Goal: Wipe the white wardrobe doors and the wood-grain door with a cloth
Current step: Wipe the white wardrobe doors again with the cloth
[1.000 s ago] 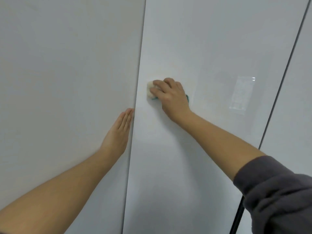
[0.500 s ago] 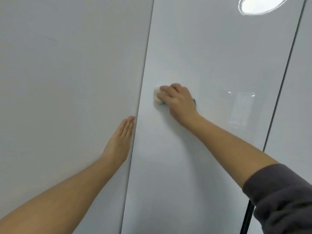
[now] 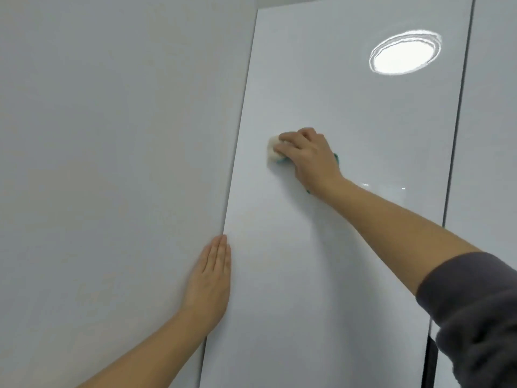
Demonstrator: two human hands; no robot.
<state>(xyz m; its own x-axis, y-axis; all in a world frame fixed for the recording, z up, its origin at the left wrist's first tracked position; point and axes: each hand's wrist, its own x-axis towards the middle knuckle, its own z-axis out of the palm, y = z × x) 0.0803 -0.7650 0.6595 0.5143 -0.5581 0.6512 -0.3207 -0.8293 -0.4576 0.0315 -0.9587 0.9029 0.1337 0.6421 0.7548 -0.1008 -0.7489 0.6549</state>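
While its fingers curled round the cloth [image 3: 272, 151], the right hand [image 3: 310, 158] kept a clenched grip on it, pressing it to the glossy white door [image 3: 349, 247] near its left edge. The left hand [image 3: 211, 278], grip released and fingers straight, lay flat on the left door [image 3: 112, 163] at the seam. A glare [image 3: 404, 53] shone high on the wiped door.

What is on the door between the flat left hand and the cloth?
Nothing: in the head view, only bare white wardrobe door separates the left hand from the cloth.
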